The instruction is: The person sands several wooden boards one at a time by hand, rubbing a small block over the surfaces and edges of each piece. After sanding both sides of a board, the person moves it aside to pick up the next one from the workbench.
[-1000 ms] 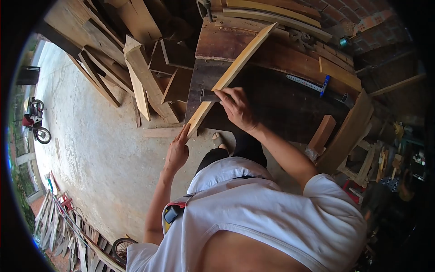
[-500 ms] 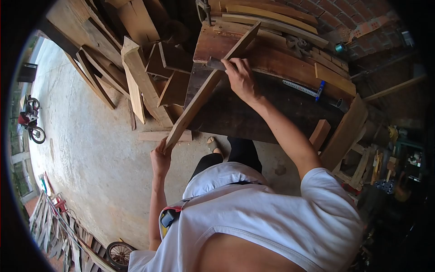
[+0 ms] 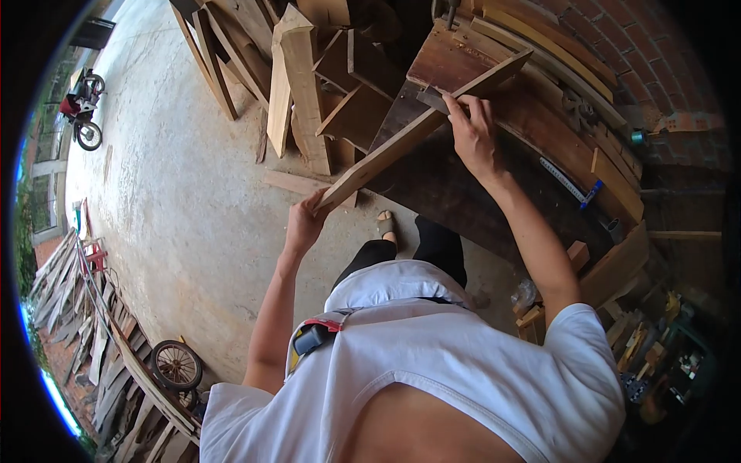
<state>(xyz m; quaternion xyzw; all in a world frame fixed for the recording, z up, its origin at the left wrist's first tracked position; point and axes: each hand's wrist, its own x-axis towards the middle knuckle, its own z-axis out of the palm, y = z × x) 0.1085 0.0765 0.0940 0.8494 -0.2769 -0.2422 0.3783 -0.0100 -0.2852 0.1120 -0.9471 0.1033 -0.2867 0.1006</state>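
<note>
A long narrow wooden board [image 3: 386, 157] slants from the lower left up across the workbench [image 3: 463, 185]. Its near end is gripped by my left hand [image 3: 306, 224], fingers wrapped round it. Partway up the board, my right hand [image 3: 476, 139] is closed on a small flat dark piece [image 3: 434, 99], which lies against the board's edge; what exactly this piece is, I cannot tell. The board's far end rests over the reddish-brown planks of the bench. A white ruler [image 3: 562, 180] and a blue-handled tool [image 3: 592, 194] lie on the bench to the right of my right hand.
Wooden offcuts and a thick post [image 3: 297, 85] stand left of the bench. A clamp [image 3: 451, 14] is at its top edge, and curved wood strips [image 3: 548, 69] lie at the back. Farther off are a motorbike [image 3: 82, 109], a wheel [image 3: 177, 364] and a slat pile [image 3: 100, 363].
The view has turned, so the bench appears farther right. The board appears less steep, and my left hand has moved up and right in the picture. Both hands keep their holds.
</note>
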